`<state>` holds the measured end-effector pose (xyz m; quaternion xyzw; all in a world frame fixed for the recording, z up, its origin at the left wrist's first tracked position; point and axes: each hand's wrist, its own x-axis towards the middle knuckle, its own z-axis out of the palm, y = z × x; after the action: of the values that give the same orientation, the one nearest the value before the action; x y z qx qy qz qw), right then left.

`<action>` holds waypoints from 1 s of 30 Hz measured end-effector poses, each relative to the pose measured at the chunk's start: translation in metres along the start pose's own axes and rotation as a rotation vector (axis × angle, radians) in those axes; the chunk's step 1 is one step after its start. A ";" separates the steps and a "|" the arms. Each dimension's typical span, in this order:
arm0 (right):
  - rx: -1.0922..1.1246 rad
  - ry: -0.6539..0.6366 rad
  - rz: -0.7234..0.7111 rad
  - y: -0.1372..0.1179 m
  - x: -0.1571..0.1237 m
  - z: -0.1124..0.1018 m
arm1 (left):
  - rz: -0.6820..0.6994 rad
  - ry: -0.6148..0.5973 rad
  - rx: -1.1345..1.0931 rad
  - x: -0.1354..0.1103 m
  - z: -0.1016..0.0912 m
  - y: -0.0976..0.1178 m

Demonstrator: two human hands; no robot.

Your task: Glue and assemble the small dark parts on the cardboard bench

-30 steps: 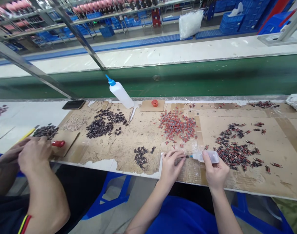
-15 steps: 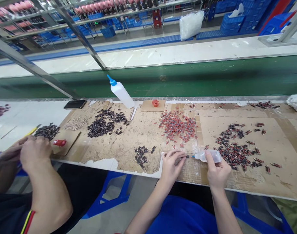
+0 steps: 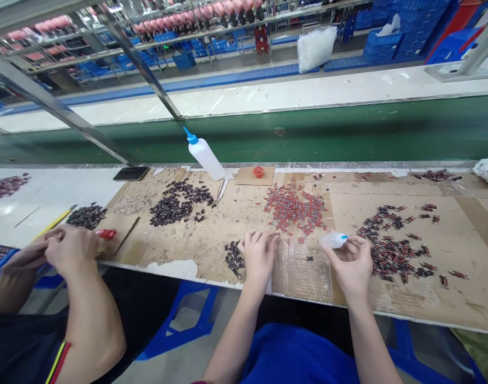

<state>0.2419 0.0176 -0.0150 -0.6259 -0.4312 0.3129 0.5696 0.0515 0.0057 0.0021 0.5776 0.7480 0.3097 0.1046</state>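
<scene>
My right hand [image 3: 351,262] grips a small clear squeeze bottle [image 3: 333,240] with a blue tip, held just above the cardboard mat [image 3: 228,221]. My left hand [image 3: 258,255] rests on the mat beside a small heap of dark parts [image 3: 232,256], fingers curled toward it; what the fingertips hold, if anything, is hidden. A pile of red parts [image 3: 295,207] lies just beyond both hands. To the right spreads a heap of mixed red-and-dark parts [image 3: 391,250].
A co-worker's hands [image 3: 63,249] work at the left near a red item [image 3: 106,233] and a dark pile [image 3: 86,216]. A large white bottle [image 3: 206,154] leans at the back, near a red cap [image 3: 258,171], a phone [image 3: 130,173], another dark heap [image 3: 180,200]. Green conveyor [image 3: 348,128] behind.
My left hand has moved left from the bottle's tip to the small dark heap. My right hand has turned the squeeze bottle so its tip points right and lifted it slightly.
</scene>
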 end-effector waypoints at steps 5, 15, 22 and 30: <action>-0.190 -0.047 -0.063 0.001 -0.002 0.008 | 0.047 -0.070 0.036 0.013 0.008 -0.002; -0.225 -0.074 -0.534 -0.022 -0.034 -0.014 | 0.292 -0.082 -0.488 0.000 -0.008 0.003; -0.011 -0.366 -0.341 -0.027 -0.041 -0.007 | 0.231 -0.270 -0.780 -0.029 -0.002 0.027; -0.062 -0.384 -0.242 -0.016 -0.040 -0.014 | 0.200 -0.293 -0.681 -0.035 0.008 0.024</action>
<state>0.2340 -0.0250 -0.0016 -0.5157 -0.6133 0.3421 0.4908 0.0855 -0.0206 0.0022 0.6180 0.5194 0.4635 0.3655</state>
